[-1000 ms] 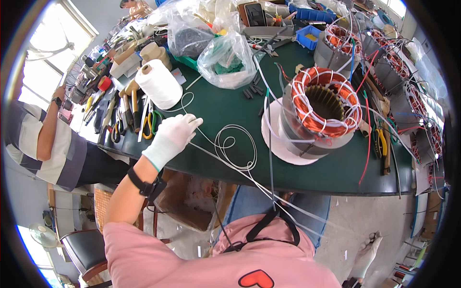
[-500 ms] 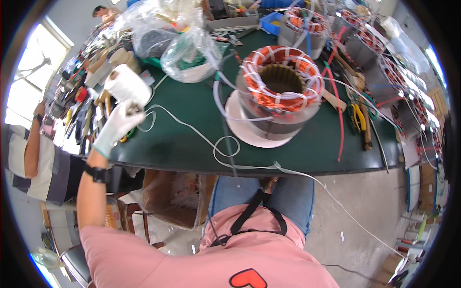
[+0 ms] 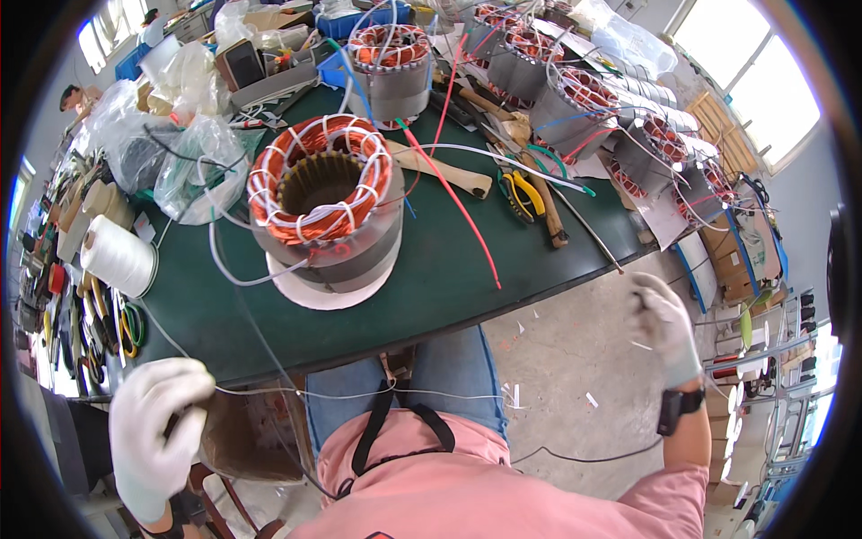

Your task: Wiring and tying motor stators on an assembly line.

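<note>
The person sits at the near edge of a dark green counter, with both gloved hands spread wide apart, 1 to each side of the lap. The left hand is curled shut around a thin white cord down by the counter's lower left corner. That cord runs roughly level across the knees toward the right hand, which is raised out past the counter's right edge over the concrete floor, fingers pinched together; I cannot tell for certain that the cord ends in that pinch.

On the counter, straight ahead, stands a motor stator, grey steel outside, copper windings laced with white tie on top, sitting on a white paper disc. More of the white cord loops beside its left flank. A fat spool of white twine lies to the left, near a row of hand tools. A red wire trails across the green surface to the stator's right, and yellow-handled pliers lie beyond it. Further back stand several more wound stators and clear plastic bags.
</note>
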A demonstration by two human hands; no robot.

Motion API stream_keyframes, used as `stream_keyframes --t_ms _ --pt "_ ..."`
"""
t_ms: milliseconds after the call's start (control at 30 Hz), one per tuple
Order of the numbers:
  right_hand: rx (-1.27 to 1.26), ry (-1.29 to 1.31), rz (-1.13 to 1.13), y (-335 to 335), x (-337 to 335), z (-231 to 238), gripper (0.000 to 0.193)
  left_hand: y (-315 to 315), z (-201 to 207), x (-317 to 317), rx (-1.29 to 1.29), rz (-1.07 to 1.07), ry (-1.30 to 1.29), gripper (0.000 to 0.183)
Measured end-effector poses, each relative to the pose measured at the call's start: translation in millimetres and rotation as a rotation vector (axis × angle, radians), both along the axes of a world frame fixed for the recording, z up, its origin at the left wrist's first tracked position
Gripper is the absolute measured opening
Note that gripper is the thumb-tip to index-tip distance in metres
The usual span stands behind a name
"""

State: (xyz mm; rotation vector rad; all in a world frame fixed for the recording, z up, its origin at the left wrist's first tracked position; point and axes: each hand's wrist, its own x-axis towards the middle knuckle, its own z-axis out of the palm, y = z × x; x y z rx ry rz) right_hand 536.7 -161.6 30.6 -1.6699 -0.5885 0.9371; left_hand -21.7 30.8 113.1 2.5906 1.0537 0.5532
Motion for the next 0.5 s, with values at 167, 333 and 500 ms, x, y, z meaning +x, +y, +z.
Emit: stream_keyframes --t_ms 167,333,500 --pt "0.037 0.388 0.480 98 -83 -5 0.045 -8 28 68 -0.221 -0.892 -0.560 0.011" --pt "-0.069 0.360 0.590 106 -117 -14 0.046 -30 21 157 -0.223 -1.017 -0.852 0.038" --pt "-0.068 0.365 0.551 90 -106 -35 0.051 -5 -3 127 -0.364 -1.099 -0.741 0.033"
